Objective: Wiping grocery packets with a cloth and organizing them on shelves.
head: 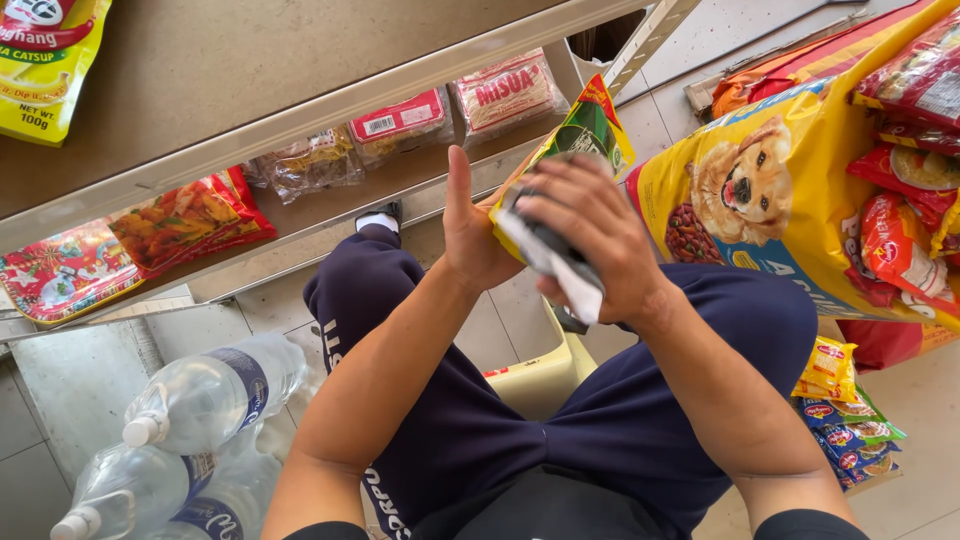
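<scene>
My left hand (468, 228) supports a yellow-and-green flat food packet (592, 125) from behind, thumb up. My right hand (590, 232) presses a white-and-grey cloth (556, 262) against the packet's front, fingers spread over it. Both hands are above my knees in dark blue trousers, in front of a metal shelf.
The grey metal shelf (300, 120) runs across the top left, with several noodle and snack packets (400, 125) on its lower level. Plastic water bottles (200, 400) lie at bottom left. A big yellow dog-food sack (770, 200) and small sachets (850, 420) stand to the right. A cream stool (545, 375) sits under me.
</scene>
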